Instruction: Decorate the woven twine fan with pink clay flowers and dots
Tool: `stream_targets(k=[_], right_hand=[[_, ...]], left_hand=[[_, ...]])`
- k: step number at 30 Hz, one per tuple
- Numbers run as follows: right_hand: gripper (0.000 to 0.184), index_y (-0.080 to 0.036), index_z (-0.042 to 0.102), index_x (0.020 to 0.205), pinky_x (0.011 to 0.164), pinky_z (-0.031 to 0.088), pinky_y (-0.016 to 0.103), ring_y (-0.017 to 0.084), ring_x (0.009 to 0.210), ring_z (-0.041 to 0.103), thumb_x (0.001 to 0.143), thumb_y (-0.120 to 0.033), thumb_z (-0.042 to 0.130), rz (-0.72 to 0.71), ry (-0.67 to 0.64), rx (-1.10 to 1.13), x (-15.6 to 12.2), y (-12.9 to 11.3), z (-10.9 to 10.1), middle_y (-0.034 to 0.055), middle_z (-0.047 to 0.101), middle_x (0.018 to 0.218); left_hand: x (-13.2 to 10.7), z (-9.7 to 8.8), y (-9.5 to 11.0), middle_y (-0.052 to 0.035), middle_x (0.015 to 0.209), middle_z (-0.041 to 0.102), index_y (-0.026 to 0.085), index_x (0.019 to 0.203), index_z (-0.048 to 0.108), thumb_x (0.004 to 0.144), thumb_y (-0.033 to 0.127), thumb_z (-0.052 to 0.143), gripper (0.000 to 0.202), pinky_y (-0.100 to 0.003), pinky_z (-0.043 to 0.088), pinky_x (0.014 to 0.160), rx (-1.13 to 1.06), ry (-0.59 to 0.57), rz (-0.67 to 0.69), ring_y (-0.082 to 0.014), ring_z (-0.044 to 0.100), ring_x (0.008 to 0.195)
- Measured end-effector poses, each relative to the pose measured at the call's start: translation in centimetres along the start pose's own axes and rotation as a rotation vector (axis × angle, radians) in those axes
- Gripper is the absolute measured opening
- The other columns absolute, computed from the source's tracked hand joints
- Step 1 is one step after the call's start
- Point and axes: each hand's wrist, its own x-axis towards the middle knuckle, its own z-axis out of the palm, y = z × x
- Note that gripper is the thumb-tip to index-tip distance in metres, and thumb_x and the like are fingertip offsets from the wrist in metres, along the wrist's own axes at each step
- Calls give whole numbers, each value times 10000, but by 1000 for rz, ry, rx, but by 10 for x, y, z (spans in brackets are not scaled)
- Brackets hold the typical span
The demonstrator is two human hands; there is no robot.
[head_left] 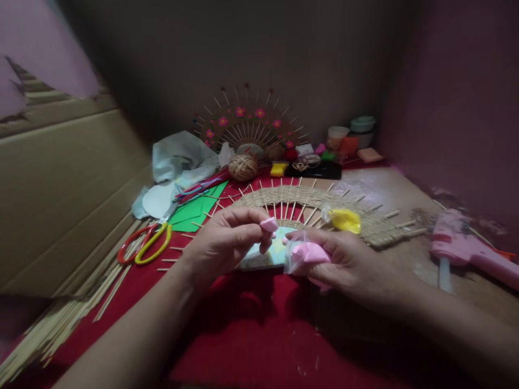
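Between thumb and fingertips, my left hand (233, 237) pinches a small piece of pink clay (268, 224). My right hand (351, 265) is closed around a clear plastic bag of pink clay (310, 253), its mouth turned toward the left hand. Beneath and behind both hands lies a half-round fan (279, 197) of thin sticks woven with tan twine. At its centre is a pale patterned piece (259, 258) with tiny pink bits on it, partly hidden by my hands. A bag of yellow clay (344, 220) rests on the fan's right part.
Scissors (144, 244), green sheets (198, 208) and loose sticks (68, 319) lie on the left. A pink glue gun (458, 237) is at right. Behind stand a twine ball (243, 167), a dark phone (320, 170), cups (337, 138) and a flowered fan (249, 116).
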Motion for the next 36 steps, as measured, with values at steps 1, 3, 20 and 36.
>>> stream_targets(k=[1,3,20,36], right_hand=[[77,-182,514,766,497,351,198,74,531,440,820,-128,505,-1,1,-3,0,0,0,-53,485,595],[59,-179,526,790,509,360,205,80,540,450,818,-129,510,2,6,-17,0,-1,-1,-48,498,603],[42,-177,539,801,499,369,195,76,535,462,816,-143,521,4,20,-61,1,1,0,-48,510,608],[56,-194,532,835,514,382,201,80,542,468,822,-145,509,-11,14,-12,0,3,1,-46,518,626]], left_hand=[[1,0,-1,-38,690,602,137,748,693,701,184,685,67,-260,427,584,-11,19,1,-135,557,637],[2,0,-1,-42,692,622,138,729,691,689,210,707,84,-249,443,562,-48,43,12,-135,571,630],[3,7,-5,-9,674,582,135,870,671,763,177,659,116,-211,499,515,-156,35,-2,-78,557,562],[2,4,-3,17,574,594,141,848,634,793,263,632,135,-130,397,288,-163,59,-74,-50,485,349]])
